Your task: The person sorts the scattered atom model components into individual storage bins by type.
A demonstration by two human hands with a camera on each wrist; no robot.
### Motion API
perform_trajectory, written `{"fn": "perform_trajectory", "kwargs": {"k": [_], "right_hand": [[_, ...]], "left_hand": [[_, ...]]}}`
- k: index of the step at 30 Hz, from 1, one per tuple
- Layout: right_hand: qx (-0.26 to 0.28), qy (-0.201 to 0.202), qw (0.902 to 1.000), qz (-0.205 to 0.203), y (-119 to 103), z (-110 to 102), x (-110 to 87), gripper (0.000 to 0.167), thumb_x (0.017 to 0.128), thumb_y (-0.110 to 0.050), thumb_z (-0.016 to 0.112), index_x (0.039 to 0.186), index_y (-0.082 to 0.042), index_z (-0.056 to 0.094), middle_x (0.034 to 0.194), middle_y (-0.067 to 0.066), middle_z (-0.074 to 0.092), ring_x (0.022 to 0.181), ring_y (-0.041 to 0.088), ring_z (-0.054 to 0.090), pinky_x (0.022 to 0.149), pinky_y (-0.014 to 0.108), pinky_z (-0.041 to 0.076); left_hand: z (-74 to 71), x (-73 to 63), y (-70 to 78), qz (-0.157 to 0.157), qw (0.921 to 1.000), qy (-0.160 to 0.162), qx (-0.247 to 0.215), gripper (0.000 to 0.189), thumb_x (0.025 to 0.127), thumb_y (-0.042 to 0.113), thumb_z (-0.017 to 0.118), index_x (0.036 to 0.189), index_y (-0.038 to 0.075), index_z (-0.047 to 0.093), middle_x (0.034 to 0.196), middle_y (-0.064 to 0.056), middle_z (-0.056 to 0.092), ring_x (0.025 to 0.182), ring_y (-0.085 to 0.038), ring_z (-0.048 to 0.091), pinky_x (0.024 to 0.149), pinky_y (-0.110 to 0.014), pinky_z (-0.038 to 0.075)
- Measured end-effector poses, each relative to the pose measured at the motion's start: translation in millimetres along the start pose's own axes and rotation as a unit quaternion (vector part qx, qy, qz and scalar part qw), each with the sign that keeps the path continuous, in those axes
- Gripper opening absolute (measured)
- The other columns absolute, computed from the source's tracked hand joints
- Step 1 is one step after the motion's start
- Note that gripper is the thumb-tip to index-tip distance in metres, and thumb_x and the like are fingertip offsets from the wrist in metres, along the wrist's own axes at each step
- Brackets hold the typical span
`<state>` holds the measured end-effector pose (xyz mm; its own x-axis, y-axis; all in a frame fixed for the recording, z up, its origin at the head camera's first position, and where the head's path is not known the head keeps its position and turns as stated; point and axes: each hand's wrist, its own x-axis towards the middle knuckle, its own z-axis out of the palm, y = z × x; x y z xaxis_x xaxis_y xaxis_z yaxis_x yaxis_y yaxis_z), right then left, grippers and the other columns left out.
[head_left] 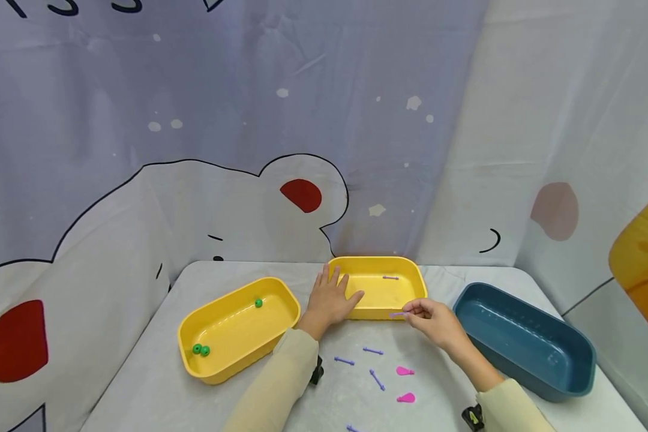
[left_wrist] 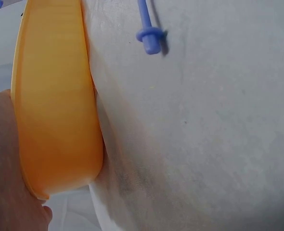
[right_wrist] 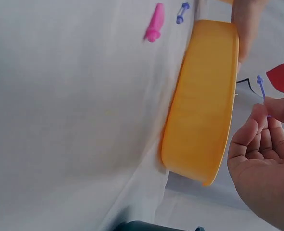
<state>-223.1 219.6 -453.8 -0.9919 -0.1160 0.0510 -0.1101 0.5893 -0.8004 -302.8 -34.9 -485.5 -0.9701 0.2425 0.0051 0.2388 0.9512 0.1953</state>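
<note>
My right hand (head_left: 437,324) pinches a small purple rod (right_wrist: 261,85) with flanged ends between thumb and forefinger. It is at the front right of the back yellow tray (head_left: 364,314), near the rim. My left hand (head_left: 329,300) rests on that tray's left end with fingers extended and spread. One similar purple rod (head_left: 390,278) lies inside the tray. On the white cloth in front lie several more purple rods (head_left: 373,350) and two pink teardrop-shaped pieces (head_left: 405,398).
A second yellow tray (head_left: 194,321) stands at the left with three green beads (head_left: 258,303) in it. At the right stands a dark blue tray (head_left: 585,360). A printed curtain (head_left: 237,90) hangs behind the table.
</note>
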Motion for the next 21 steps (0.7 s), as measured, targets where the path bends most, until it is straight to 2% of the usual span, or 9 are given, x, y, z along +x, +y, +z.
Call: {"fn": "perform_trajectory", "kwargs": {"k": [8, 21], "right_hand": [[0.006, 0.013, 0.9997, 0.019, -7.8, 3.3, 17.9, 0.016, 0.094, -0.021, 0.073, 0.104, -0.008, 0.072, 0.090, 0.002, 0.067, 0.083, 0.018, 0.059, 0.071, 0.024, 0.052], [0.067, 0.019, 0.9957, 0.061, -12.6, 9.1, 46.8, 0.023, 0.096, -0.024, 0.071, 0.110, -0.006, 0.070, 0.096, 0.005, 0.066, 0.087, 0.021, 0.059, 0.075, 0.027, 0.053]], "left_hand": [[-0.4, -0.6, 0.5, 0.000, 1.0000, 0.003, 0.008, 0.081, 0.100, 0.070, 0.022, 0.159, 0.016, 0.035, 0.169, -0.009, 0.019, 0.157, -0.033, 0.003, 0.126, -0.048, 0.009], [0.0, 0.0, 2.6, -0.010, 0.9999, -0.005, 0.012, 0.080, 0.100, 0.070, 0.024, 0.159, 0.017, 0.036, 0.169, -0.008, 0.019, 0.157, -0.033, 0.001, 0.127, -0.048, 0.008]]}}
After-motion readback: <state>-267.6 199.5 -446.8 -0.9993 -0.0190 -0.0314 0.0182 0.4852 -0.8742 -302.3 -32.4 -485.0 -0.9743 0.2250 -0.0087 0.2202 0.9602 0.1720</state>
